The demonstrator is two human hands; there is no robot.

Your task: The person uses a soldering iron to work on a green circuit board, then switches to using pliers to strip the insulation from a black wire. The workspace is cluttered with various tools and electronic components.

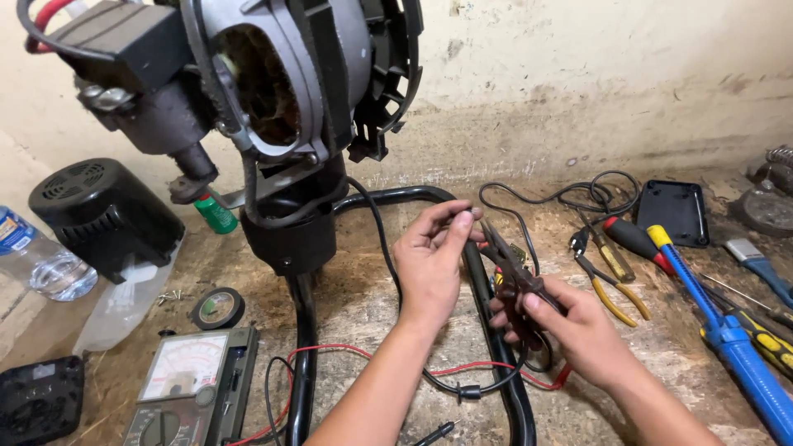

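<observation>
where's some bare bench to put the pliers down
Bare wood lies below the black lid, right of the yellow pliers, and between the tape roll and stand tube. Crowded: the tool pile.

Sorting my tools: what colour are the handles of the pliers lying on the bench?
Yellow, on the pliers right of the right hand; head view.

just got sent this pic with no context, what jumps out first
The opened fan motor on its black stand looms at the top left, windings exposed. At centre, the left hand pinches something small at its fingertips while the right hand holds dark-handled pliers up to it. An analogue multimeter lies at the bottom left, and screwdrivers and yellow-handled pliers are scattered to the right.
</observation>
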